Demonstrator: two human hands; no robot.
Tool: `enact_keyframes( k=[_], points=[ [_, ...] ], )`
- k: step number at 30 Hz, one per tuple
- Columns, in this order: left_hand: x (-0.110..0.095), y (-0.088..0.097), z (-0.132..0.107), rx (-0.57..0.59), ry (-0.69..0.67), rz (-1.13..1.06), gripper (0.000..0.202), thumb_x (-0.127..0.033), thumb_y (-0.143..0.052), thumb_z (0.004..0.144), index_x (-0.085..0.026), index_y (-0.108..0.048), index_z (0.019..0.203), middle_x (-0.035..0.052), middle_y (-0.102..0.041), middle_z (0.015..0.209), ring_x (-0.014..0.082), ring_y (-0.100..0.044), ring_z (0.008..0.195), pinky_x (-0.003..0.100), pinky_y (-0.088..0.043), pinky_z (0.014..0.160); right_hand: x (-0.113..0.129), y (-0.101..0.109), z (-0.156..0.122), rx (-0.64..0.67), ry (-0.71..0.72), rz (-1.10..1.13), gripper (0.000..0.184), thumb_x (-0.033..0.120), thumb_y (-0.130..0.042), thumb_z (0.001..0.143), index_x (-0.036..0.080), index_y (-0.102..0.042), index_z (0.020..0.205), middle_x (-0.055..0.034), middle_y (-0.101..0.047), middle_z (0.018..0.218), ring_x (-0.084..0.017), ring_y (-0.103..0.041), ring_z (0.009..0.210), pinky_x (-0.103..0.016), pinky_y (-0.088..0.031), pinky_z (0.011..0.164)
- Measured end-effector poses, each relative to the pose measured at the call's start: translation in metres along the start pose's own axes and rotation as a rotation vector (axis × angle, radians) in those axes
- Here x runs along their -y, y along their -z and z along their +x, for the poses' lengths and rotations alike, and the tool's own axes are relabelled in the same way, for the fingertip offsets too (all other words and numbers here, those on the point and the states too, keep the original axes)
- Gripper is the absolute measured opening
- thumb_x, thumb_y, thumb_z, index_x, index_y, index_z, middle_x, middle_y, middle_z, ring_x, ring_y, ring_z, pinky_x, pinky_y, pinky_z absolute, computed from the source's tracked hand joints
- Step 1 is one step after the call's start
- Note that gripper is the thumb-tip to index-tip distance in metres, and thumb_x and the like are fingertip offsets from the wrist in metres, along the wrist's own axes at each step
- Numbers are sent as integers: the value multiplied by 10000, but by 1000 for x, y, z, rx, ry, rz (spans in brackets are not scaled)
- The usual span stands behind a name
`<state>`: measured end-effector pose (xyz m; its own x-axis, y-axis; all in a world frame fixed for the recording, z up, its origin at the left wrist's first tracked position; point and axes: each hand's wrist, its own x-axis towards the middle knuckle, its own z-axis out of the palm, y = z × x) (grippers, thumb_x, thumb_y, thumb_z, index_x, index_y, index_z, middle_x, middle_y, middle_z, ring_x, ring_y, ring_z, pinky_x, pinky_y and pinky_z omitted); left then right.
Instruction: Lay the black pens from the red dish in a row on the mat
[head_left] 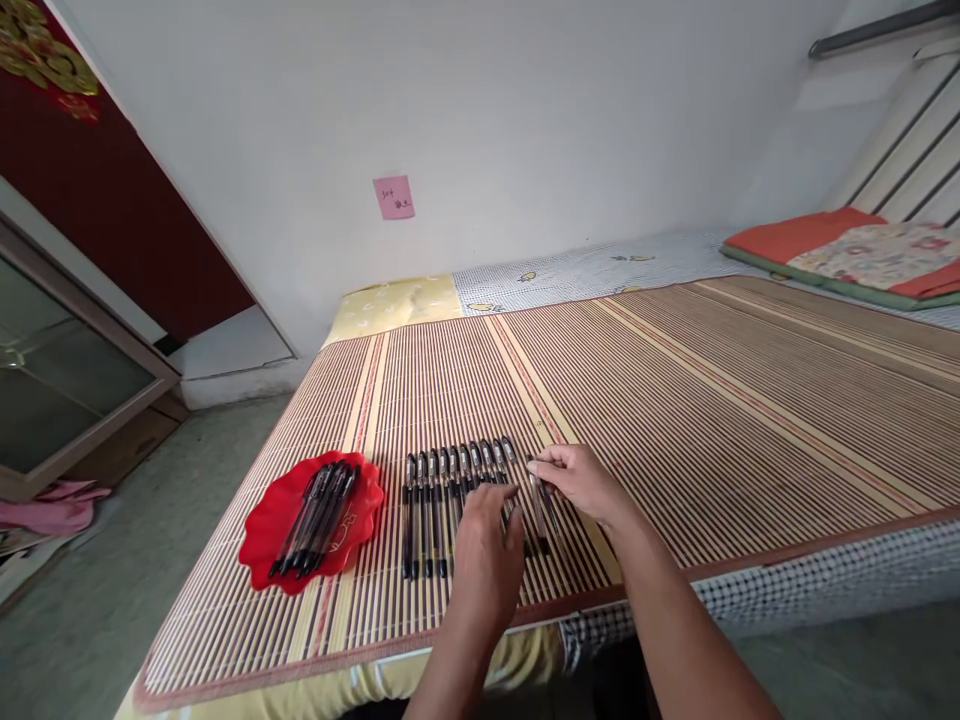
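Several black-capped clear pens (428, 520) lie side by side in a row on the striped bamboo mat. My left hand (486, 550) is over the right part of this row, hiding some pen bodies; its thumb and forefinger are apart, and I see nothing held between them. My right hand (581, 482) pinches a pen (538, 505) near its upper end, just right of the row. To the left, a red scalloped plate (259, 520) holds a loose pile of black pens (319, 515).
The bamboo mat (675, 430) covers a bed against a white wall with a pink note (394, 197) on it. Folded orange and floral bedding (847, 250) lies at the back right. A glass-panelled cabinet door (67, 350) stands at the left.
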<state>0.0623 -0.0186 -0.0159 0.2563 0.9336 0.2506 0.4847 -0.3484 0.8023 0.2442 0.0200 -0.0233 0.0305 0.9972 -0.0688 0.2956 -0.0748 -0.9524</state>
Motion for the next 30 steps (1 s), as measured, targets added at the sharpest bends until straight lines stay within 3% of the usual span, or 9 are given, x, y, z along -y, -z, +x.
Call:
enact_keyframes(
  k=[3, 6, 15, 24, 30],
  points=[
    [5, -6, -2, 71, -142, 156, 232, -65, -570, 868, -187, -685, 1028, 116, -694, 1094, 296, -622, 1056, 478, -516, 920, -16, -5, 11, -23, -7, -131, 325, 426, -629, 801, 209, -518, 586, 63, -406, 526, -121, -410, 517, -259, -303, 536],
    [7, -13, -4, 136, -201, 230, 278, -20, -638, 809, -183, -675, 1031, 112, -688, 1132, 301, -613, 1093, 493, -524, 957, -21, -15, 19, -78, 37, -261, 334, 356, -612, 797, 217, -459, 533, 65, -364, 508, -121, -392, 519, -262, -282, 537],
    [12, -18, -6, 201, -202, 373, 364, -15, -677, 792, -146, -657, 1131, 127, -653, 1238, 327, -556, 1242, 564, -430, 1132, -18, -26, 18, -122, -52, -413, 169, 231, -643, 808, 185, -607, 649, -36, -666, 679, -162, -599, 640, -246, -366, 572],
    [20, -22, -8, 212, -225, 414, 333, -16, -687, 767, -136, -674, 1077, 147, -659, 1272, 363, -537, 1320, 628, -371, 1185, -16, -26, 14, -98, -103, -414, 102, 152, -654, 799, 183, -636, 704, -34, -702, 706, -161, -644, 665, -240, -390, 594],
    [19, -22, -11, 209, -246, 376, 307, 1, -634, 786, -166, -660, 1043, 125, -670, 1256, 317, -612, 1252, 610, -403, 1173, -15, -27, 13, -92, -82, -478, 130, 98, -657, 778, 177, -628, 680, -33, -695, 714, -151, -633, 685, -233, -369, 598]
  ],
)
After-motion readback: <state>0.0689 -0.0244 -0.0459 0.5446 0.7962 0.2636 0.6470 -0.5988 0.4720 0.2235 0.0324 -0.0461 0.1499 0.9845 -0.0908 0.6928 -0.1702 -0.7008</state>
